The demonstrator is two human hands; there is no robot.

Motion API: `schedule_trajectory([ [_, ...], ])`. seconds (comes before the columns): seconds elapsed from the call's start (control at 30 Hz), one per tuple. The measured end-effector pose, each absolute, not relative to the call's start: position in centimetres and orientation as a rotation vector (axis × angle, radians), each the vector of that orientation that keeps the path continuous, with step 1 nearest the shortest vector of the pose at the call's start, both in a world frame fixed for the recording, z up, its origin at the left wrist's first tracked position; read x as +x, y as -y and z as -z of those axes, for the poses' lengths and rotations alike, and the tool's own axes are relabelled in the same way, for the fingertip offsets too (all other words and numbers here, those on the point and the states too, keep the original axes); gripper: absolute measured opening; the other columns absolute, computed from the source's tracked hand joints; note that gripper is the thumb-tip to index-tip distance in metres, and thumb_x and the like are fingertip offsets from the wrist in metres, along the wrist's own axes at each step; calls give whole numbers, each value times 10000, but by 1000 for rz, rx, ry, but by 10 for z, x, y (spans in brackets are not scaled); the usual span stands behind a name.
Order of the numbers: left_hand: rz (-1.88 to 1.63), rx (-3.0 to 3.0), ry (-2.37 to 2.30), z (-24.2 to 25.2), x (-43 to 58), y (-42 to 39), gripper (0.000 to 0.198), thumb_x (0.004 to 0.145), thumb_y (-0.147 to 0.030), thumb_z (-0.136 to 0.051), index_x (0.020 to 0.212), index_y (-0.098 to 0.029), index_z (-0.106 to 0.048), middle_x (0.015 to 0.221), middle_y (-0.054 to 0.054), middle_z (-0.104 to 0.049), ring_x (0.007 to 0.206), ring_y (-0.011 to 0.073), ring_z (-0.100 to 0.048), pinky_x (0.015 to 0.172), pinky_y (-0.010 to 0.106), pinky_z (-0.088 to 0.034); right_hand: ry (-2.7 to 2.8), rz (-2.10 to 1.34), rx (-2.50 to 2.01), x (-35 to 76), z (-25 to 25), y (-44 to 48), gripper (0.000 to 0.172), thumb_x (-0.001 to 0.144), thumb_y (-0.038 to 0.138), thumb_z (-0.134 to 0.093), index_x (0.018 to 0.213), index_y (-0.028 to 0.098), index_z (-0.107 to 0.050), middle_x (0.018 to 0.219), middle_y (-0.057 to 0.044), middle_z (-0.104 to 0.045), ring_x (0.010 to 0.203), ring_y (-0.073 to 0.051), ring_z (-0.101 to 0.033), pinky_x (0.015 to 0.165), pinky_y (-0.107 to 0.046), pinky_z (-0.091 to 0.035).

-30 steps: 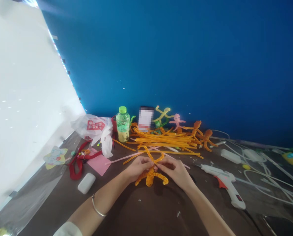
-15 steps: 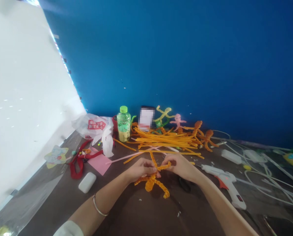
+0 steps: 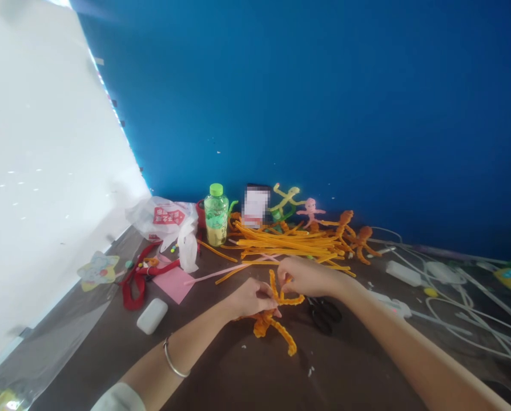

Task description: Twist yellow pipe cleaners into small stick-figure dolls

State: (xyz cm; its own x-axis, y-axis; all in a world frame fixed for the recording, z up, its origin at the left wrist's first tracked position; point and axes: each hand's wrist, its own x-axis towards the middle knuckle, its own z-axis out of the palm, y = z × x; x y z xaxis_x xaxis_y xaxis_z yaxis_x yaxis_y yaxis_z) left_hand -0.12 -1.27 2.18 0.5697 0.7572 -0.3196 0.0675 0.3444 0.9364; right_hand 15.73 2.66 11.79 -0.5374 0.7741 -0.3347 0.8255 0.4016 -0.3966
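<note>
Between my hands is a figure twisted from orange pipe cleaners (image 3: 261, 328), its coiled limbs sticking out toward me and away. My left hand (image 3: 252, 298) is closed on its middle, fingers pinched around the body. Just to the right, my right hand (image 3: 302, 277) pinches an upright orange strand of the same figure. Another limb of it points right, under my right hand. Black-handled scissors (image 3: 327, 315) lie on the table close by, partly beneath my right wrist. My fingers hide part of the figure's centre.
Behind my hands lies a pile of orange pipe cleaners (image 3: 289, 242). Finished figures, a green-capped bottle (image 3: 216, 220) and a plastic bag (image 3: 163, 220) line the wall. A white case (image 3: 152, 315) sits left; a glue gun (image 3: 392, 305), partly covered by my right forearm, and cables lie right.
My right hand has shifted up and turned over, gripping an upright strand rather than the sideways limb. The scissors show more; my forearm now covers much of the glue gun. My left hand keeps its hold.
</note>
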Motion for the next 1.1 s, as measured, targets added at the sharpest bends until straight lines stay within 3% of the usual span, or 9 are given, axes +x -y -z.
schedule_trajectory([
  [0.1,-537,1179,-899,-22,0,13,206,630,-304,-648,680,-113,-589,675,82,-662,568,131,-567,520,227,-406,-2472,672,1340,144,-122,-28,203,565,75,-575,610,223,-706,588,-12,-660,519,-163,-564,461,-230,-301],
  [0.23,-632,1062,-968,-19,3,12,209,615,-296,-658,676,-107,-594,650,80,-657,586,151,-587,551,252,-430,-2506,176,1440,127,-118,-21,195,609,58,-529,619,179,-681,620,-69,-656,574,-194,-585,489,-247,-312],
  [0.43,-842,806,-895,-16,5,9,240,544,-297,-709,585,-93,-588,558,52,-606,528,133,-560,552,247,-417,-2698,-304,1440,120,-105,8,64,682,116,-581,720,136,-628,854,-131,-623,832,-248,-551,716,-319,-343],
  [0.57,-926,625,-739,-18,3,8,261,523,-296,-726,559,-95,-564,495,14,-542,472,91,-501,510,214,-373,-2868,-464,1367,130,-93,23,148,721,39,-488,684,155,-571,761,-81,-574,726,-206,-511,674,-320,-320],
  [0.7,-917,599,-676,-18,-1,5,203,549,-241,-703,587,-82,-584,545,42,-574,492,89,-503,507,206,-357,-3077,-258,1428,148,-83,24,193,778,55,-448,736,180,-589,730,-37,-565,678,-171,-494,642,-293,-333],
  [0.83,-887,608,-606,-16,-4,2,165,592,-217,-679,621,-71,-605,604,65,-607,569,111,-551,559,210,-387,-3201,198,1593,164,-79,18,197,848,164,-431,837,214,-621,811,-26,-604,731,-155,-541,671,-276,-396],
  [1.1,-863,595,-510,-13,-7,1,177,580,-204,-701,656,-68,-616,604,64,-610,569,122,-569,594,231,-416,-3012,1014,1852,171,-68,7,159,806,224,-495,756,201,-643,839,-39,-631,801,-174,-592,727,-287,-464],
])
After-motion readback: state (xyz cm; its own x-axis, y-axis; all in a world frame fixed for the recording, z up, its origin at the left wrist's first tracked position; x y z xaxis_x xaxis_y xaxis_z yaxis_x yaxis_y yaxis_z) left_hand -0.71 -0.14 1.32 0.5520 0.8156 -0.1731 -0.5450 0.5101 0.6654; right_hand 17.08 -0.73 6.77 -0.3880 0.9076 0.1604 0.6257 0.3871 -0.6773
